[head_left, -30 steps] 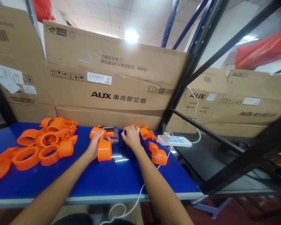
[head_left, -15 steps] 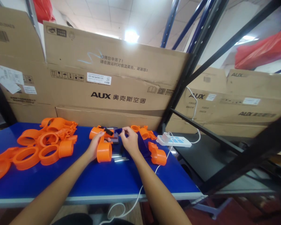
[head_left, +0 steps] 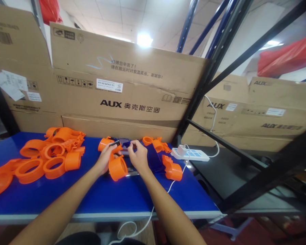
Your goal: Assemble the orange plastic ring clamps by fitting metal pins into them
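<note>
Head view: our left hand is curled around an orange part over the blue table, seemingly to steady it with its round end tilted toward us, while our right hand pinches what looks like a small dark-blue piece between thumb and fingers just beside it. Around us lie an orange heap to the left and loose orange pieces to the right, near a white power strip; a white cable passes behind our right forearm, and a cardboard box blocks the far side.
</note>
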Tool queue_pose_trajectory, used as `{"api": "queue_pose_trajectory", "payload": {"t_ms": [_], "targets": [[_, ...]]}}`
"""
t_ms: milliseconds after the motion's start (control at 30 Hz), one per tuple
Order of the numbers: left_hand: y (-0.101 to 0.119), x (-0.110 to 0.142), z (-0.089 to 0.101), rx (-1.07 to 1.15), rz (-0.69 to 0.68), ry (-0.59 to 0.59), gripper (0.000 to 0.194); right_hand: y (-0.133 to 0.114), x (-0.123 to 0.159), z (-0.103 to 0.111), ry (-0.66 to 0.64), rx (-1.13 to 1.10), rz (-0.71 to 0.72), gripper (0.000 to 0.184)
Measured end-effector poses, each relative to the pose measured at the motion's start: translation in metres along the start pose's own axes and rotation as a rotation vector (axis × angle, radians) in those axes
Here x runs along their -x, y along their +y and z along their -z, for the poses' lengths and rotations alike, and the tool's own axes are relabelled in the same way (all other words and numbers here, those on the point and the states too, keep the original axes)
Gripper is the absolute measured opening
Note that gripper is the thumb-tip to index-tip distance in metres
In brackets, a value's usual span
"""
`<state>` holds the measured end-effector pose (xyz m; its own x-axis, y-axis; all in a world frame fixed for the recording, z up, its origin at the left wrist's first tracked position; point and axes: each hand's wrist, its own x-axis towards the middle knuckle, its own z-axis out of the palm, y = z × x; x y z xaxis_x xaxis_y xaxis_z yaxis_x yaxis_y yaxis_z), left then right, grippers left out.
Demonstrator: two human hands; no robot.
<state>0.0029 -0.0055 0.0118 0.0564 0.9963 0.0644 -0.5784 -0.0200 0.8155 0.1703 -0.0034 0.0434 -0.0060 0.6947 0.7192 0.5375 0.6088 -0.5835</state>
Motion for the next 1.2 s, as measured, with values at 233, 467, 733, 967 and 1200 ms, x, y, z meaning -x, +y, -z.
{"api": "queue_pose_trajectory", "payload": {"t_ms": [233,467,733,967,1200], "targets": [[-0.001,-0.001,0.000,-0.042,0.003,-0.007,0.038,0.005,0.001,-0.001,0.029,-0.042,-0.028,0.021],[0.001,0.001,0.000,-0.061,0.010,-0.009,0.045,0.012,0.003,-0.001,0.033,-0.095,-0.061,0.023],[-0.002,0.009,-0.004,-0.155,0.009,-0.071,0.052,0.024,0.002,-0.008,-0.034,-0.302,-0.145,0.026],[-0.002,0.008,-0.004,-0.140,-0.019,-0.049,0.049,0.022,0.006,-0.013,-0.128,-0.443,-0.169,0.023],[-0.003,0.008,-0.002,-0.168,-0.005,-0.080,0.052,0.016,0.004,-0.007,-0.207,-0.500,-0.269,0.033]]}}
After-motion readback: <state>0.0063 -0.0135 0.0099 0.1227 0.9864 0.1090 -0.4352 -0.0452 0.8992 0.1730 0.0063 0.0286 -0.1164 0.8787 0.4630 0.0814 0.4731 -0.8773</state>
